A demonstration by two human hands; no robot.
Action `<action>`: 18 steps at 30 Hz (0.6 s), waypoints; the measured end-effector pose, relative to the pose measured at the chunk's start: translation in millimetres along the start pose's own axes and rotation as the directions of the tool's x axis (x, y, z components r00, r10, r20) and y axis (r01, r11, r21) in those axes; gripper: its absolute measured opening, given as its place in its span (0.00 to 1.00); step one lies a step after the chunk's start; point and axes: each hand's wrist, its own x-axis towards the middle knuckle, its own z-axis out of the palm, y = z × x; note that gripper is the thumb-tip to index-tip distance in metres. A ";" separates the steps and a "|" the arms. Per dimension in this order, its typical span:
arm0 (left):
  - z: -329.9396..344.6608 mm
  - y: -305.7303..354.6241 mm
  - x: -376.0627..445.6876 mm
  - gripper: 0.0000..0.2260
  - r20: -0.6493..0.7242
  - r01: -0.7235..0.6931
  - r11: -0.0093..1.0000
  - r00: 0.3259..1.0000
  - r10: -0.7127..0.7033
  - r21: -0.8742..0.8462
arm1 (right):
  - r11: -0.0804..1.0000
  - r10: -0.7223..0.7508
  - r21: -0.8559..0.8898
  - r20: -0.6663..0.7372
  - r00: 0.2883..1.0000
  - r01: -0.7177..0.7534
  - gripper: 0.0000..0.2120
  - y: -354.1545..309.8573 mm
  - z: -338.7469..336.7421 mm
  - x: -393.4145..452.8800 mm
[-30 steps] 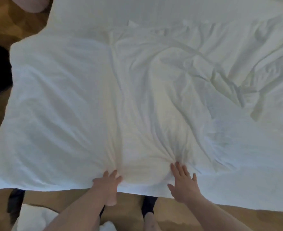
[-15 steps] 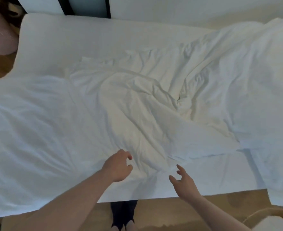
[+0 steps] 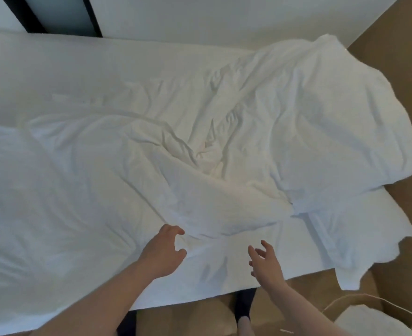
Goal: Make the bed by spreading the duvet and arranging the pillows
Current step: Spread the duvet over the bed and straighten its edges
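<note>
The duvet point(image 3: 200, 146) lies crumpled across the bed point(image 3: 103, 69) beyond both sets of fingers, bunched in a ridge just ahead of them and spilling off the bed's far right end, so a pull on one fold alone would likely drag the heap sideways and slide more of it to the floor. The left hand point(image 3: 160, 253) hovers with fingers loosely curled, gripping nothing, while the right hand point(image 3: 265, 261) reaches in with fingers spread, also empty; no pillow is in view

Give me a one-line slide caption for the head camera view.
Both hands, left and right, hover open over the rumpled white duvet at the bed's near edge.
</note>
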 end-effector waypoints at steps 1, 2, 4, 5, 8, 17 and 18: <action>4.7 15.4 7.4 0.21 -0.016 0.004 1.000 1.000 -0.004 -0.005 | 1.000 0.012 0.022 -0.005 1.000 -0.012 0.32 0.6 -15.8 10.7; 10.1 31.1 15.6 0.21 -0.034 0.005 1.000 0.999 -0.006 -0.015 | 0.999 0.016 0.043 -0.005 1.000 -0.016 0.32 1.7 -31.9 21.6; 20.8 58.5 36.7 0.21 -0.086 0.018 0.999 0.996 -0.020 -0.031 | 0.997 0.019 0.078 0.004 1.000 -0.019 0.31 4.7 -64.4 50.8; 24.0 71.4 49.7 0.21 -0.117 0.027 0.999 0.993 -0.030 -0.029 | 0.996 0.025 0.083 0.017 1.000 -0.026 0.32 6.8 -81.2 68.5; 29.3 111.8 88.2 0.24 -0.189 0.083 0.996 0.978 -0.086 -0.019 | 0.996 0.036 0.076 0.031 0.999 -0.038 0.33 12.8 -130.0 112.9; -19.4 196.5 169.1 0.27 -0.354 0.187 0.970 0.927 -0.121 0.158 | 0.943 -0.313 -0.102 0.040 0.949 0.315 0.31 -64.2 -187.4 181.0; -26.7 198.4 176.6 0.27 -0.365 0.198 0.964 0.923 -0.123 0.177 | 0.926 -0.353 -0.124 0.045 0.934 0.356 0.32 -78.0 -183.7 185.8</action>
